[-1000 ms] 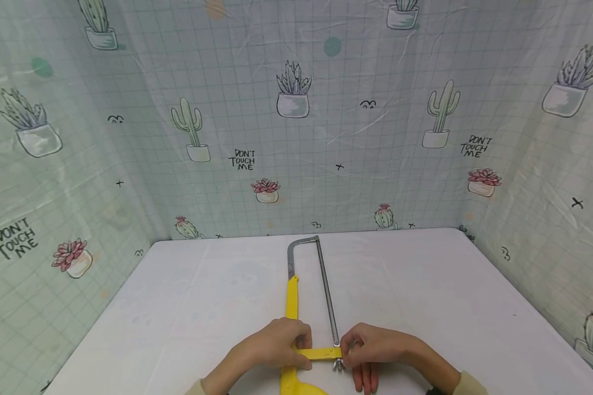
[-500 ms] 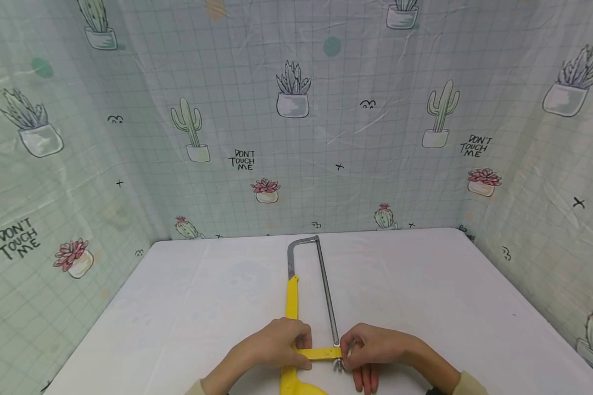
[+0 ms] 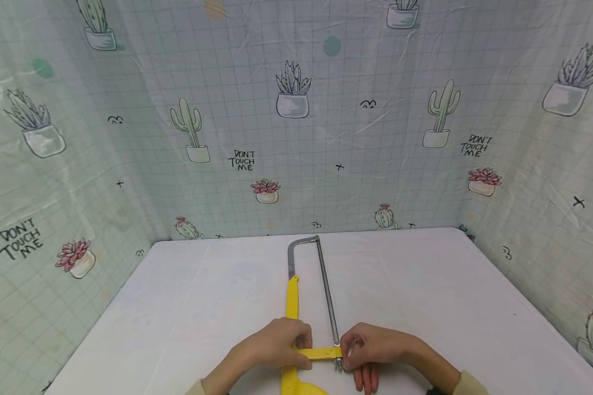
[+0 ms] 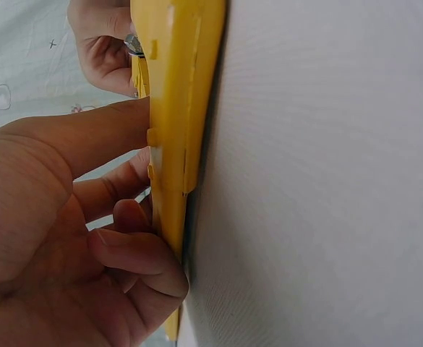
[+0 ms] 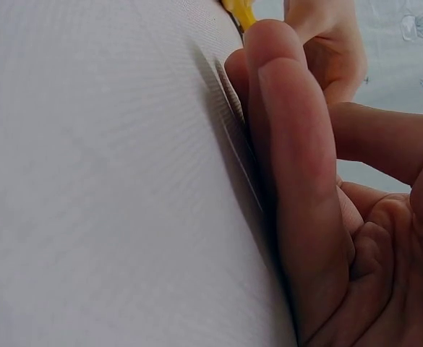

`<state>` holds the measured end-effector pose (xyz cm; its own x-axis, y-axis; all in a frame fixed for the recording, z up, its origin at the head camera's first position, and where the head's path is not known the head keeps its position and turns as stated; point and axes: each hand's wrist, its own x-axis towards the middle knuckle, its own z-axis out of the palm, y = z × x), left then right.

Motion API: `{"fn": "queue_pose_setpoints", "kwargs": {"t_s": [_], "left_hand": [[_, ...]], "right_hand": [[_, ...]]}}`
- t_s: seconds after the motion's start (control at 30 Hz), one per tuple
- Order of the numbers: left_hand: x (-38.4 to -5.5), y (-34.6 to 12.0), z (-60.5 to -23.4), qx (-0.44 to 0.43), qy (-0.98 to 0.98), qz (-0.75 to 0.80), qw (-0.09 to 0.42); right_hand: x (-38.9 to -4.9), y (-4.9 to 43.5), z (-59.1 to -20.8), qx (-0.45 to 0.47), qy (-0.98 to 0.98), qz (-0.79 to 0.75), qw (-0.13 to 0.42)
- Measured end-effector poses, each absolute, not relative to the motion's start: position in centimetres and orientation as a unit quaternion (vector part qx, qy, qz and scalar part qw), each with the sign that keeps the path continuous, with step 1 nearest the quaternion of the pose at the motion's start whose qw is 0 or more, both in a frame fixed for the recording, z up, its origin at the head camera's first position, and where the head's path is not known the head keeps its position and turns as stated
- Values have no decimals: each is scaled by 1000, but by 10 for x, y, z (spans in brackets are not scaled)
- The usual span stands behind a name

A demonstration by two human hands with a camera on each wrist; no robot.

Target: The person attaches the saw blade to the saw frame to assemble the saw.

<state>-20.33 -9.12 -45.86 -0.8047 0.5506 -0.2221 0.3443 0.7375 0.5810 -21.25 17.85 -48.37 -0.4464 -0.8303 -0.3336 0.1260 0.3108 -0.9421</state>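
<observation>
A hacksaw with a yellow frame lies flat on the white table, its grey front bow pointing away from me. Its blade runs along the right side. My left hand grips the yellow frame where the crosspiece branches off; in the left wrist view its fingers curl against the yellow edge. At the crosspiece's right end, the thumb and index finger of my right hand pinch the wing nut. The lower fingers of that hand extend along the tabletop. Part of the handle is cut off by the bottom of the head view.
The white table reaches back to a cloth backdrop printed with potted cacti, which also encloses the left and right sides. Beige sleeves show at the bottom edge.
The wing nut has turned slightly, its wings now showing narrower. Both hands and the hacksaw keep nearly the same places.
</observation>
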Motion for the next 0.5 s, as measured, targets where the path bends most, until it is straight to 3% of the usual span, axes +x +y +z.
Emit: {"fn": "queue_pose_setpoints", "kwargs": {"t_s": [0.5], "left_hand": [[-203,-89,-459,235,912,270,201]], "right_hand": [[-211,178,-482,-262,669,-524,458]]}}
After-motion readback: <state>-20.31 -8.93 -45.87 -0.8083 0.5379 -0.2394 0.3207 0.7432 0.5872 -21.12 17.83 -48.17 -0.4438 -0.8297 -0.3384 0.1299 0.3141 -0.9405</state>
